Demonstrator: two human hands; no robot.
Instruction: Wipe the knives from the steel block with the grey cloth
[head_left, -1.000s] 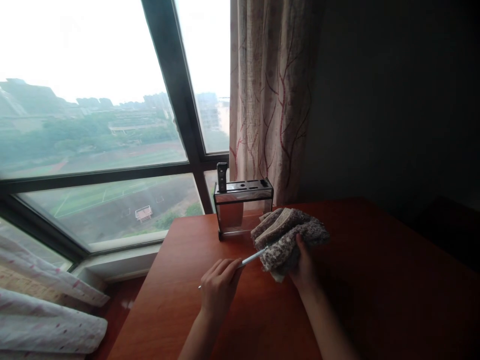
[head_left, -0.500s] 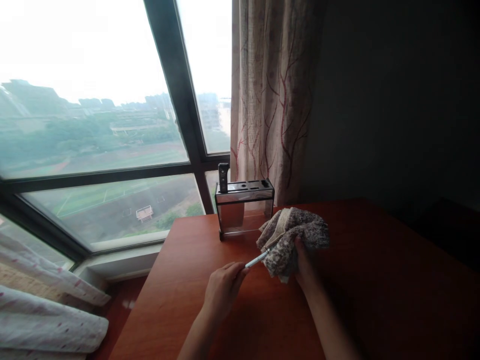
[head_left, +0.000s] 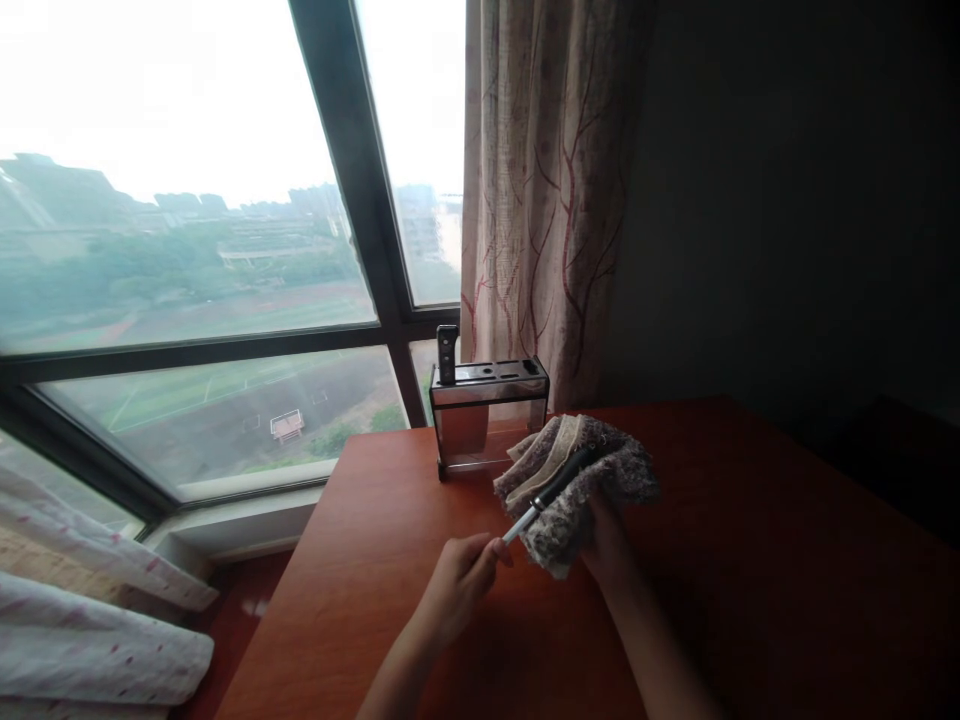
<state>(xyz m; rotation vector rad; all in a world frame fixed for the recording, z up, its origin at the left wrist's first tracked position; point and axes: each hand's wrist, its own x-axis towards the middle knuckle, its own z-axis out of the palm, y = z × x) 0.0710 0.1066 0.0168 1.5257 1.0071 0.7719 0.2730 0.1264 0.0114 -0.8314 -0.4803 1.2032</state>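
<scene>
My left hand (head_left: 466, 578) is closed around the thin pale rod of a sharpening steel (head_left: 556, 485), near its tip. The steel slants up to the right, its black handle lying against a fuzzy grey-brown cloth (head_left: 626, 462) with a beige band. From below and behind, my right hand (head_left: 606, 538) grips this cloth; most of its fingers are hidden in the folds. Both hands are above the table, in front of a clear-sided knife block (head_left: 491, 388). One black-handled knife (head_left: 447, 355) stands in the block's left end.
The reddish-brown wooden table (head_left: 375, 540) reaches back to the window (head_left: 187, 330) and to a patterned curtain (head_left: 540, 200). A second, pale curtain (head_left: 97, 640) hangs at the lower left. The right side is dark.
The cloth has opened away from the steel, so its black handle now shows. My left hand has shifted slightly right and down with the rod.
</scene>
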